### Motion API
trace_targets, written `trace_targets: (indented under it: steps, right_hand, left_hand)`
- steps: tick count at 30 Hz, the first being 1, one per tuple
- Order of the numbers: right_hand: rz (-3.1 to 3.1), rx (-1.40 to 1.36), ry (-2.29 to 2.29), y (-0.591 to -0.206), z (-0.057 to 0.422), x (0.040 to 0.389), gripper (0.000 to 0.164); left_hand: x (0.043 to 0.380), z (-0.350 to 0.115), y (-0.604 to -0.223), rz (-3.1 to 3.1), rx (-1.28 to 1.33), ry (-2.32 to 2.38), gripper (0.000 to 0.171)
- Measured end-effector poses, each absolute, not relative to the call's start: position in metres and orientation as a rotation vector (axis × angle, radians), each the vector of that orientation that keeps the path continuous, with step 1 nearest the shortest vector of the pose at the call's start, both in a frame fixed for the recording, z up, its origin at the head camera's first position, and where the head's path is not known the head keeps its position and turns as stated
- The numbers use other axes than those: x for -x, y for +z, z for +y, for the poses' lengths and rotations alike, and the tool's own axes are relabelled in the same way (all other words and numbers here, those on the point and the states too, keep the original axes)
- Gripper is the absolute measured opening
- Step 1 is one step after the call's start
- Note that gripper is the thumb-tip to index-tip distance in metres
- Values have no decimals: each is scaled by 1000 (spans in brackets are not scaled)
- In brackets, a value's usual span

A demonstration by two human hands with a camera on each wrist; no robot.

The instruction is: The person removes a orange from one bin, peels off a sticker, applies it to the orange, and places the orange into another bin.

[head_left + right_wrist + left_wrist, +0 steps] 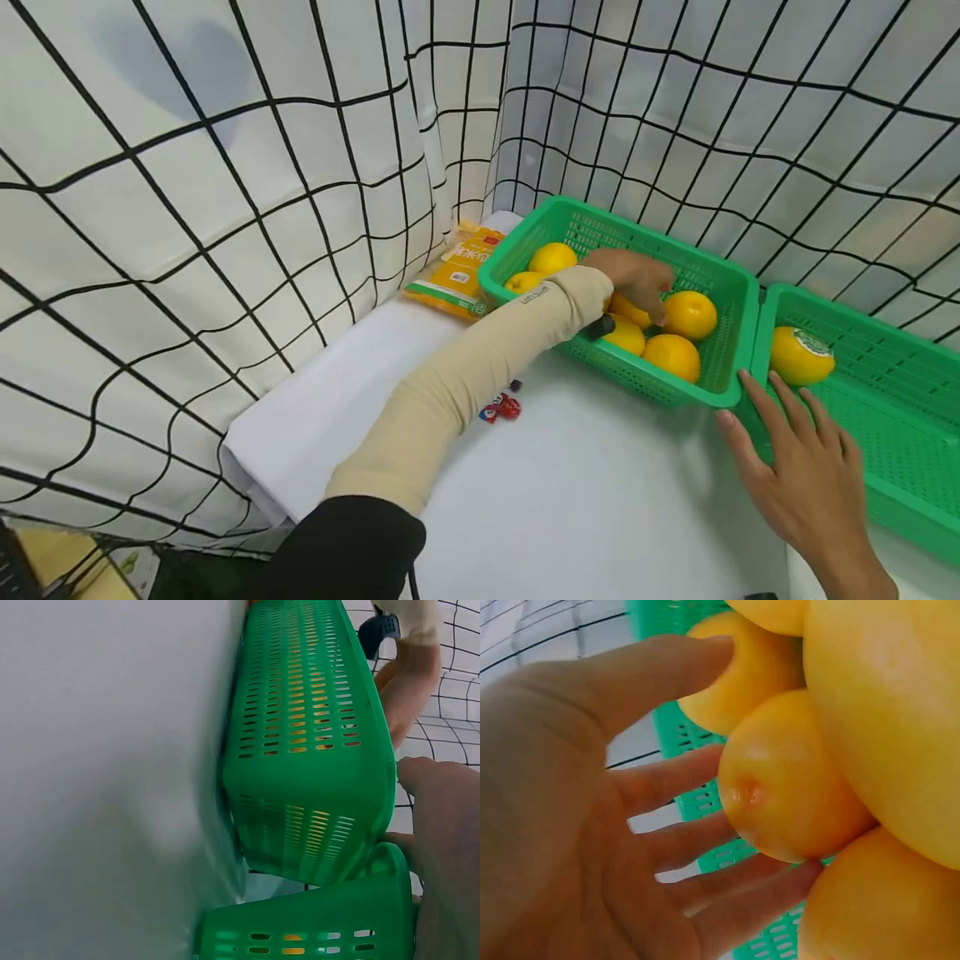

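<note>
My left hand (633, 275) reaches down into the left green basket (731, 333), among several oranges. In the left wrist view its fingers (682, 840) are spread and fairly straight, fingertips right at the side of an orange (795, 780). The thumb overlaps another orange (765, 671) there. In the head view, an orange (690, 315) lies just beside the left fingertips. My right hand (806, 475) rests with fingers extended at the near corner where the two baskets meet. In the right wrist view its thumb lies at the left basket's rim (390, 761).
A second green basket (900, 450) stands at the right, holding one labelled orange (801, 356). Left of the baskets lies a yellow food packet (457, 271). Small red-wrapped pieces (501, 407) lie on the white table (600, 492). Black netting (667, 125) over white cloth encloses the back and left.
</note>
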State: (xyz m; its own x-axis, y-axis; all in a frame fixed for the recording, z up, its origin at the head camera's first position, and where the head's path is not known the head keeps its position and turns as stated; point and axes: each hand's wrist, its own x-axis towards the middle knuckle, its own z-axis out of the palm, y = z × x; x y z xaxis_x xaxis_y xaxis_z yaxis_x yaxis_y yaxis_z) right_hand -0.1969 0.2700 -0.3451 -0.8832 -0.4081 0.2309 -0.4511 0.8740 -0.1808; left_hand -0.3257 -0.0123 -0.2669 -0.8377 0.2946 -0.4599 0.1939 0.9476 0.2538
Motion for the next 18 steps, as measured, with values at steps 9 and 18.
trace_targets:
  steps: [9, 18]
  right_hand:
    - [-2832, -461, 346, -353, 267, 143, 66]
    - [-2854, -649, 443, -356, 171, 167, 65]
  left_hand:
    - [314, 23, -269, 2602, -607, -26, 33]
    - [305, -126, -263, 2617, -522, 376, 65]
